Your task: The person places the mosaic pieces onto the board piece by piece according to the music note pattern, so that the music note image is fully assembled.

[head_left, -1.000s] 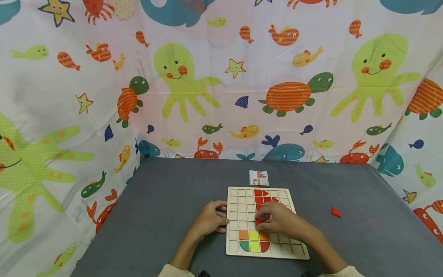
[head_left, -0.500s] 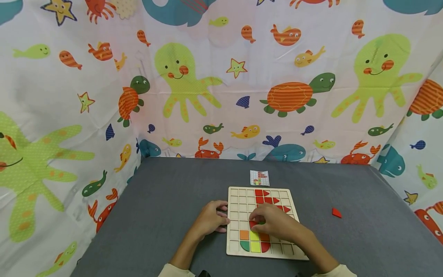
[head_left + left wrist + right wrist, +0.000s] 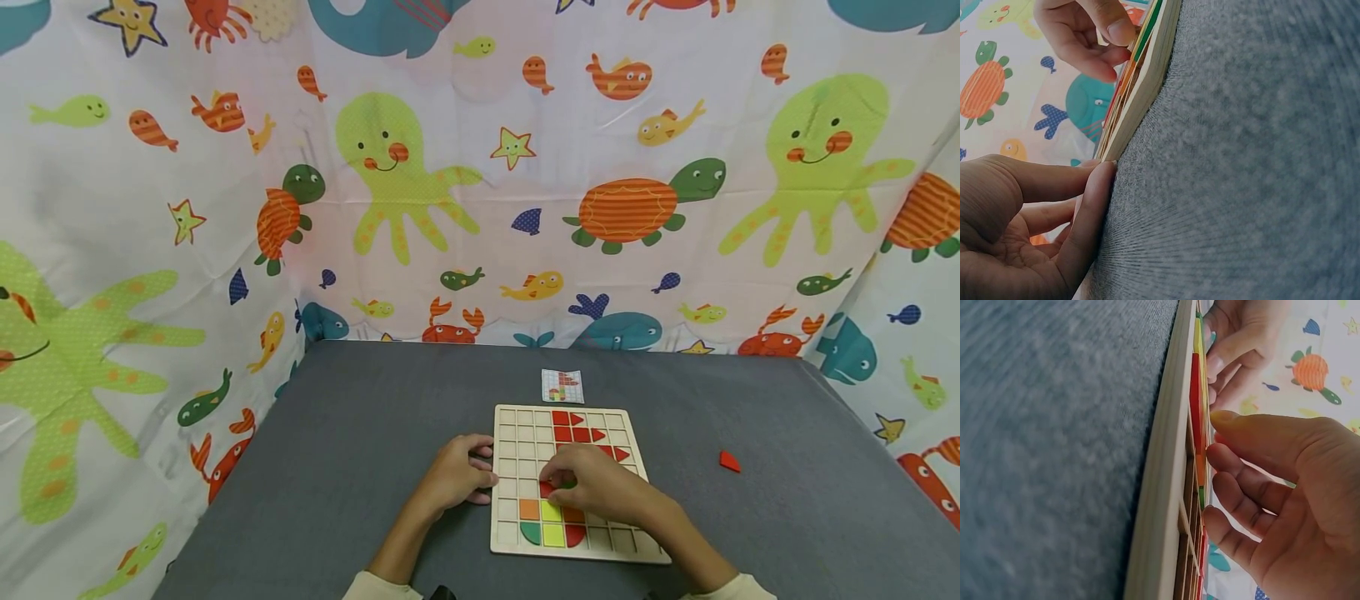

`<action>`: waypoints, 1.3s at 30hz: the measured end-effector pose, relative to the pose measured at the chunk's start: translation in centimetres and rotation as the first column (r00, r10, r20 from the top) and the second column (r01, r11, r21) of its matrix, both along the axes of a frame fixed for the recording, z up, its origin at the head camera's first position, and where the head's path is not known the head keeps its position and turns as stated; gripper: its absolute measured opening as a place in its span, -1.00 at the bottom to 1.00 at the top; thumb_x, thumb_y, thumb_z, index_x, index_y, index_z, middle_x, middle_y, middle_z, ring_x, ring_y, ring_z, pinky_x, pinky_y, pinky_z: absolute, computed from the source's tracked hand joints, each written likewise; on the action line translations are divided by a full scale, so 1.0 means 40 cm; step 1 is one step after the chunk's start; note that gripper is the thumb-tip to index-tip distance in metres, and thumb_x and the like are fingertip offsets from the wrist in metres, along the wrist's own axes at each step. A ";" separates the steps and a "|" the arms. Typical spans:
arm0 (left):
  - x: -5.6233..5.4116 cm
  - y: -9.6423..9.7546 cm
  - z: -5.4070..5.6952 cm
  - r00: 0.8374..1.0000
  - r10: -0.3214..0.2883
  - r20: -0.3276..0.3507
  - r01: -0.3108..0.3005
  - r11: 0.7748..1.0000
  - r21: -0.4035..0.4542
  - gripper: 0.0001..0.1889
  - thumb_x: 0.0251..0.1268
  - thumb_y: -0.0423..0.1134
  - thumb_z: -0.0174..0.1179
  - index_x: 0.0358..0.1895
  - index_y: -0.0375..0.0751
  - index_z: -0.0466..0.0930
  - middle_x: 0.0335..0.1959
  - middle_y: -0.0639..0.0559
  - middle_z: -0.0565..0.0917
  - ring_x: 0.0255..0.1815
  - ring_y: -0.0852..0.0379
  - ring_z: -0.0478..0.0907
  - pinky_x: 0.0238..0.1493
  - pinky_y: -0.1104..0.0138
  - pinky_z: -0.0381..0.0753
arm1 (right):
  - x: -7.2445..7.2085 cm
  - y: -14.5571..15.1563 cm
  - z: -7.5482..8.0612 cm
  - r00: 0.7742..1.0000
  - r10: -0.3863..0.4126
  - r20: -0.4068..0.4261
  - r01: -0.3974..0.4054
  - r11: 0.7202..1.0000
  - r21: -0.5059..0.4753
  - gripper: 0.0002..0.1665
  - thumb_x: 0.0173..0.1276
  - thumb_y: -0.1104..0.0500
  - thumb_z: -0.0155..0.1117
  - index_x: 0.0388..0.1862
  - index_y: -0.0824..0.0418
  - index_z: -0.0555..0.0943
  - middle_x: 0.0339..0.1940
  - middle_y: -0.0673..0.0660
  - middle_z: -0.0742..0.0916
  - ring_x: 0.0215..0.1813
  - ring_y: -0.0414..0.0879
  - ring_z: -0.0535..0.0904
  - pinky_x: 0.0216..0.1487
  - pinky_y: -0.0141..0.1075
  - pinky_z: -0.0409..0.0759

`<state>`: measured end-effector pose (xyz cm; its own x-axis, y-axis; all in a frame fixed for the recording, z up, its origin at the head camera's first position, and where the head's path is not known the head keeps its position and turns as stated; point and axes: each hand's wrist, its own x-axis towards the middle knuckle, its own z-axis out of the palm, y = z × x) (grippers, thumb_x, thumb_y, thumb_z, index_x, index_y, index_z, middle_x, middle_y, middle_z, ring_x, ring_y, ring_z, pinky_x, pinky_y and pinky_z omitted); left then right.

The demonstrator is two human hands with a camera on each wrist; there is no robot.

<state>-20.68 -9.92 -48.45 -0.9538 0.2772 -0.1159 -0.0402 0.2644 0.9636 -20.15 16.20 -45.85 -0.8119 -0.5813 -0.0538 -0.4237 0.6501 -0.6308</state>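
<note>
A wooden grid board [image 3: 517,467] lies on the grey table. Its left edge is gripped between the thumb and fingers of my left hand [image 3: 456,473]; the left wrist view shows the fingertips meeting at the board's rim. Over the middle of the board, my right hand [image 3: 592,479] pinches a red tile [image 3: 547,490] in the cell just above the upper yellow tile [image 3: 551,510]. The hand partly covers that red tile, so its full outline is hidden. Red squares and triangles [image 3: 577,434] fill cells in the upper part. Orange, yellow, green and red tiles sit in the lower rows.
A small printed card [image 3: 562,387] with a coloured pattern lies behind the board. To the right, a loose red tile with one curved edge [image 3: 729,461] rests on the table [image 3: 405,383]. A cloth with sea animals [image 3: 480,200] hangs behind and at both sides.
My right hand has moved slightly left, bringing the red tile to the cell above the yellow one; it barely moves in the last half second. The left hand stays at the board's edge.
</note>
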 end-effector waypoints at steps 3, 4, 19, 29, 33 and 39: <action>-0.002 -0.001 -0.002 1.000 -0.006 0.001 0.006 1.000 0.005 -0.36 0.19 -0.59 0.41 0.39 -0.43 0.51 0.13 -0.22 0.59 -0.06 0.03 0.67 -0.40 0.18 0.86 | 0.000 0.005 0.002 1.000 -0.003 0.010 0.004 1.000 -0.023 -0.74 0.37 0.12 0.54 0.00 0.11 0.80 -0.16 -0.12 0.76 -0.16 -0.22 0.59 -0.08 -0.33 0.69; -0.002 -0.001 -0.003 1.000 -0.008 0.002 0.008 1.000 0.006 -0.35 0.19 -0.59 0.41 0.40 -0.42 0.51 0.13 -0.22 0.59 -0.06 0.03 0.67 -0.40 0.19 0.86 | 0.000 0.008 0.003 1.000 -0.006 0.012 0.007 0.999 -0.032 -0.73 0.37 0.12 0.54 0.01 0.12 0.80 -0.16 -0.12 0.76 -0.16 -0.23 0.59 -0.10 -0.34 0.68; -0.003 0.000 -0.002 1.000 -0.010 0.007 0.010 1.000 0.009 -0.36 0.19 -0.59 0.40 0.40 -0.42 0.51 0.13 -0.22 0.59 -0.06 0.03 0.66 -0.39 0.19 0.86 | -0.003 0.109 -0.005 0.993 -0.098 -0.061 0.092 0.991 -0.093 -0.70 0.36 0.10 0.55 0.04 0.11 0.79 -0.14 -0.08 0.75 -0.15 -0.20 0.59 -0.17 -0.38 0.64; -0.001 -0.003 -0.003 1.000 -0.006 -0.003 0.006 1.000 0.011 -0.36 0.18 -0.59 0.41 0.39 -0.43 0.51 0.13 -0.22 0.59 -0.06 0.03 0.66 -0.40 0.19 0.86 | 0.012 0.197 -0.005 0.979 -0.192 -0.074 0.187 0.980 -0.067 -0.68 0.34 0.09 0.57 0.04 0.11 0.80 -0.21 -0.09 0.72 -0.19 -0.23 0.55 -0.23 -0.38 0.61; 0.000 -0.003 -0.002 1.000 -0.005 -0.001 0.005 1.000 0.005 -0.36 0.19 -0.58 0.41 0.39 -0.42 0.51 0.13 -0.21 0.58 -0.04 0.03 0.66 -0.40 0.19 0.86 | 0.016 0.239 -0.004 0.968 -0.247 -0.051 0.244 0.968 -0.051 -0.67 0.35 0.05 0.57 0.05 0.08 0.80 -0.23 -0.11 0.69 -0.20 -0.24 0.53 -0.25 -0.40 0.56; 0.000 -0.002 -0.001 1.000 -0.003 -0.005 0.003 1.000 0.004 -0.36 0.19 -0.58 0.41 0.39 -0.42 0.51 0.13 -0.22 0.58 -0.03 0.02 0.66 -0.40 0.20 0.86 | 0.026 0.291 -0.004 0.948 -0.308 -0.083 0.305 0.951 -0.047 -0.67 0.31 0.08 0.59 0.02 0.11 0.80 -0.19 -0.08 0.73 -0.18 -0.24 0.57 -0.19 -0.38 0.65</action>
<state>-20.67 -10.01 -48.51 -0.9535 0.2808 -0.1098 -0.0344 0.2605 0.9648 -19.11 27.85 -46.01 -0.9517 -0.3042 0.0410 -0.2623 0.7366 -0.6234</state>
